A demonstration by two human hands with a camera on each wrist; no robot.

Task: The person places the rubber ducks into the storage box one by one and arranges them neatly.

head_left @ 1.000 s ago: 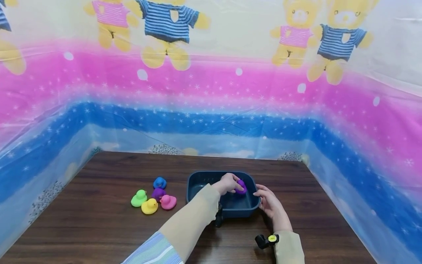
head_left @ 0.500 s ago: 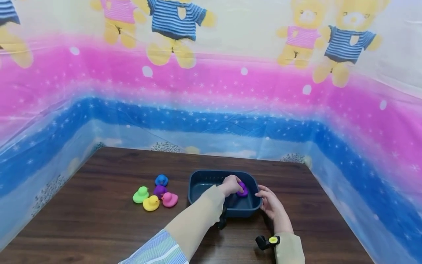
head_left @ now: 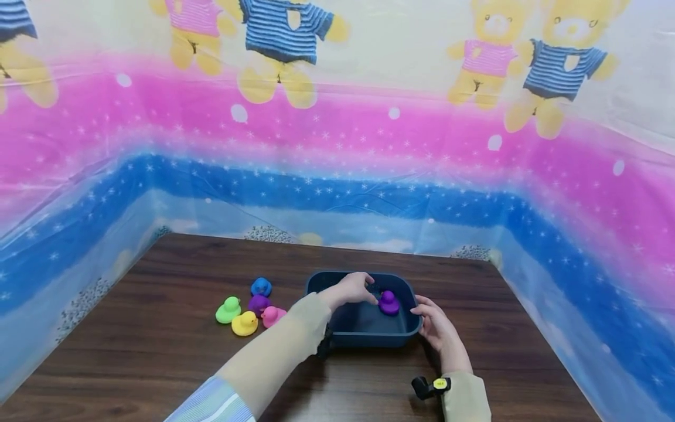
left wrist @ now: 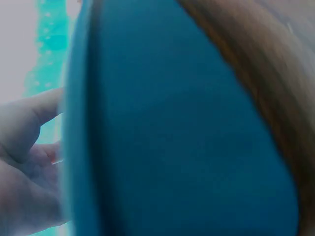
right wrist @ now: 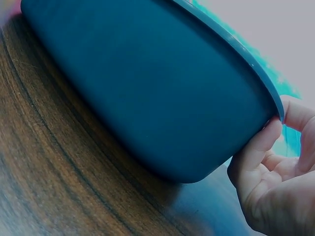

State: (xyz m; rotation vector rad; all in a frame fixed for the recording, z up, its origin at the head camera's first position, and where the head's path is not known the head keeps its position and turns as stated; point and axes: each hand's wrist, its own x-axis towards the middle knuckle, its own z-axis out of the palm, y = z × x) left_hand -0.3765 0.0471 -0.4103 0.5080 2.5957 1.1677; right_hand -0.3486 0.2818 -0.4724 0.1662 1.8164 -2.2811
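A dark blue plastic basin (head_left: 364, 339) stands on the brown wooden table (head_left: 158, 351). A purple toy duck (head_left: 389, 303) sits upright inside it, near the right end. My left hand (head_left: 352, 288) hovers over the basin just left of that duck, fingers loosely curled and holding nothing. My right hand (head_left: 435, 325) grips the basin's right rim. In the right wrist view the right hand's fingers (right wrist: 260, 147) press the basin's outer wall (right wrist: 147, 83) under the rim, with the thumb behind the rim. The left wrist view shows the basin wall (left wrist: 187, 137) blurred, with my left hand (left wrist: 24, 162) beside it.
Several small ducks cluster on the table left of the basin: blue (head_left: 261, 286), green (head_left: 228, 310), purple (head_left: 258, 303), yellow (head_left: 245, 324) and pink (head_left: 273, 316). A printed plastic sheet (head_left: 337, 193) walls the table on three sides.
My left hand has let go of the purple duck, which now sits in the basin, and has drawn back to the left. The right hand stays on the rim.
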